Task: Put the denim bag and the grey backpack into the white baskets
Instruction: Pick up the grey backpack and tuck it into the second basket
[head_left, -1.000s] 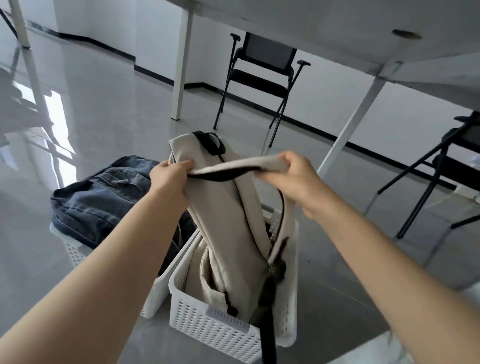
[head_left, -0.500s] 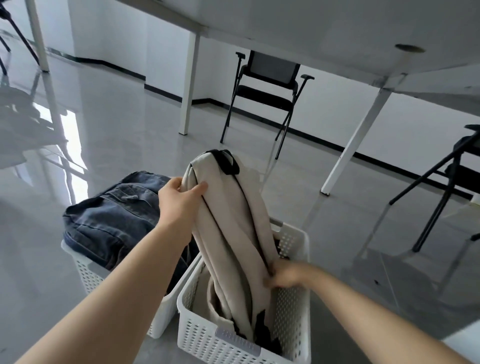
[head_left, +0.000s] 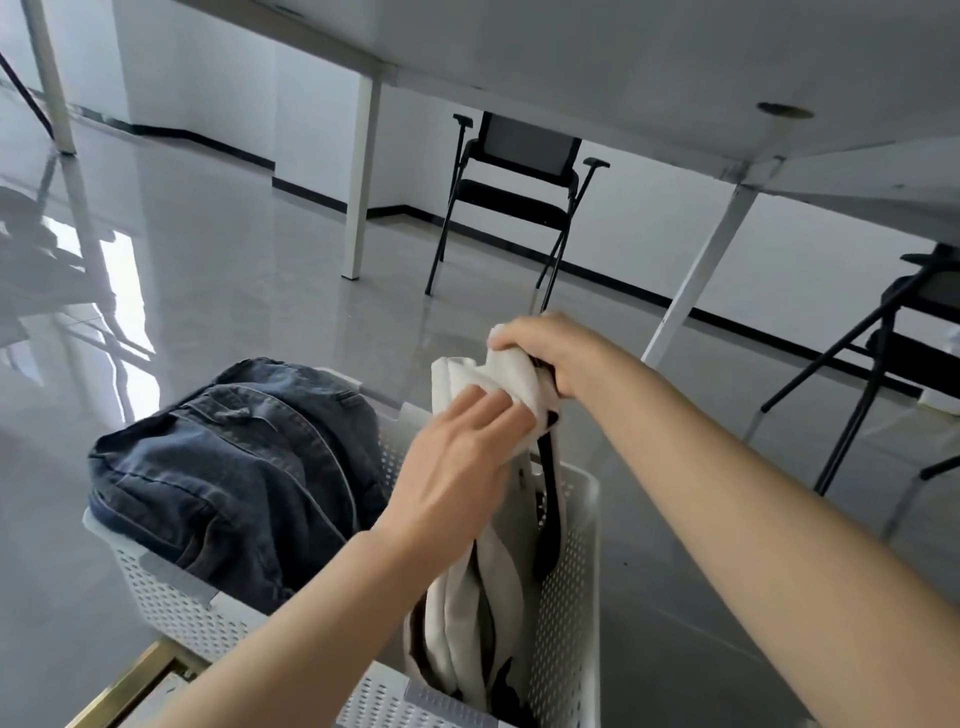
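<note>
Your right hand (head_left: 545, 353) is fisted around the bunched top of the grey backpack (head_left: 483, 613), while your left hand (head_left: 457, 467) lies flat, fingers together, pressing its upper side. The pack stands upright in the near right basket (head_left: 571, 597), its top well above the rim. The denim bag (head_left: 234, 478) already sits in the left basket (head_left: 171, 597) — bulging over the edge.

Push hard on that tall top and the light basket may tip or slide on the glossy floor; the black strap (head_left: 545, 519) hanging by the far wall could also catch on the rim. No brand, label or writing is readable anywhere.
</note>
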